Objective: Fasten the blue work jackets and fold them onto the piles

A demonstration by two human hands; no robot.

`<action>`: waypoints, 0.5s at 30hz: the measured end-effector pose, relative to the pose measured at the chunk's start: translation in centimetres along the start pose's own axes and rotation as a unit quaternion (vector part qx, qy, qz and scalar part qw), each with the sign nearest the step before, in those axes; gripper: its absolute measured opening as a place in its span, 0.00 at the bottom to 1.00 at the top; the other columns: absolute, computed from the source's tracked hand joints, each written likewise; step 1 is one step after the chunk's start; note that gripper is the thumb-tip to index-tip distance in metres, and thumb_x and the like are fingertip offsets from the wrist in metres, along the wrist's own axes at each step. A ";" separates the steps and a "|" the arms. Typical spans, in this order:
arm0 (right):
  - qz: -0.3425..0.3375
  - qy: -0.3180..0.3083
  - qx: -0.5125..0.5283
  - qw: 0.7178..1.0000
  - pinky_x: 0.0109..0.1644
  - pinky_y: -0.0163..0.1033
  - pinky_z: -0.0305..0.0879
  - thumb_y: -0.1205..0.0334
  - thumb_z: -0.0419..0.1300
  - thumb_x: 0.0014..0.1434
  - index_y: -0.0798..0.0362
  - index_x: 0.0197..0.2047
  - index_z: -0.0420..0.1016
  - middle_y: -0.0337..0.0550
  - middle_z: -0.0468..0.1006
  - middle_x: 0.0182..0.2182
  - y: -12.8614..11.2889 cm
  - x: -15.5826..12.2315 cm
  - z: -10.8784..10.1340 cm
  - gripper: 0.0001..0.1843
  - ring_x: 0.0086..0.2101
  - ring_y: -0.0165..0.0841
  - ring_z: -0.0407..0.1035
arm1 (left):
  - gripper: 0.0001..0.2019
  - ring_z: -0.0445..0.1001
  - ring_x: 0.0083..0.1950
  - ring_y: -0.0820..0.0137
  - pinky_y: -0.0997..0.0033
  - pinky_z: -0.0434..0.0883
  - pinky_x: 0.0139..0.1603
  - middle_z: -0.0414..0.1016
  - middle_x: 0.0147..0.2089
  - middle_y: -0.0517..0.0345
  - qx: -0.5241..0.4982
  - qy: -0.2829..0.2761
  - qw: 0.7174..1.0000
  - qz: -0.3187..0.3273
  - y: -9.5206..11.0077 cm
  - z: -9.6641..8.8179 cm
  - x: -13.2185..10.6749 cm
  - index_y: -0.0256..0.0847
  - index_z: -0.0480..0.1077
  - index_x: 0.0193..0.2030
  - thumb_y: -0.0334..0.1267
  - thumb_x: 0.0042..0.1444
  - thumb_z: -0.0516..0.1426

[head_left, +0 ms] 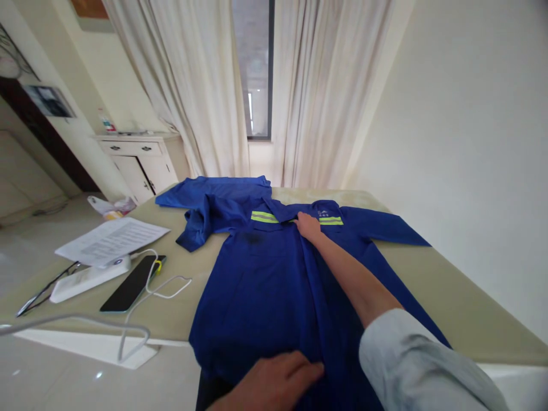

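Observation:
A dark blue work jacket [261, 279] lies spread front up on the table, with yellow-green and silver reflective strips across the chest. Its right-hand sleeve stretches out flat, while the other is bunched at the left. The lower part hangs over the near edge. My right hand [307, 225] reaches across and is closed on the front opening just below the collar. Close to me, my left hand [276, 381] has its fingers pressed together on the front edge lower down; the cloth under its fingertips is partly hidden.
Behind the jacket lies a folded blue garment [214, 191]. On the left of the table [462, 308] are printed sheets [112, 240], a white power strip [88, 279], a black phone [133, 283], glasses [47, 290] and a loose white cable [171, 295]. A wall [466, 142] stands at the right.

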State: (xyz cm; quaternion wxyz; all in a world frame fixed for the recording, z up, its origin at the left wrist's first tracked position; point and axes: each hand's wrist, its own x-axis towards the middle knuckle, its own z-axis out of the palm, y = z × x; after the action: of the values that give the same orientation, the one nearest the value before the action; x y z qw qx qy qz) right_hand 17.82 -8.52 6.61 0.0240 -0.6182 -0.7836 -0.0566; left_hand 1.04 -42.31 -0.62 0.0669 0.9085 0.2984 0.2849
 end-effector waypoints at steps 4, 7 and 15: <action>-0.021 0.014 0.053 0.998 0.56 0.47 0.70 0.50 0.54 0.75 0.55 0.65 0.70 0.60 0.78 0.57 0.9 -4.4 1.5 0.23 0.54 0.47 0.76 | 0.12 0.82 0.45 0.65 0.64 0.79 0.51 0.81 0.49 0.52 0.047 0.100 0.969 -0.220 -10.7 -9.5 3.5 0.44 0.74 0.55 0.43 0.72 0.55; -0.056 0.061 0.137 0.987 0.61 0.51 0.67 0.47 0.53 0.75 0.54 0.69 0.68 0.60 0.75 0.61 1.7 -7.7 3.2 0.27 0.58 0.49 0.72 | 0.22 0.77 0.61 0.45 0.44 0.73 0.62 0.77 0.60 0.32 0.222 0.130 0.867 -0.427 -19.6 -13.4 4.5 0.33 0.71 0.63 0.43 0.67 0.55; -0.018 0.120 0.312 0.942 0.68 0.54 0.63 0.47 0.56 0.73 0.55 0.69 0.67 0.60 0.70 0.66 2.3 -8.9 5.8 0.29 0.65 0.48 0.66 | 0.21 0.72 0.63 0.26 0.19 0.66 0.56 0.77 0.56 0.22 0.168 0.123 0.734 -0.646 -29.6 -19.6 5.9 0.24 0.75 0.53 0.41 0.61 0.55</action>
State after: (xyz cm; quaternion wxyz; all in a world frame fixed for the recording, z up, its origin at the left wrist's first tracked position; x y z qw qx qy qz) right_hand 22.28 -15.88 0.03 0.3082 -0.5541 -0.7644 0.1166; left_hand -20.92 -15.81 9.86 0.0435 0.4502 0.8622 0.2279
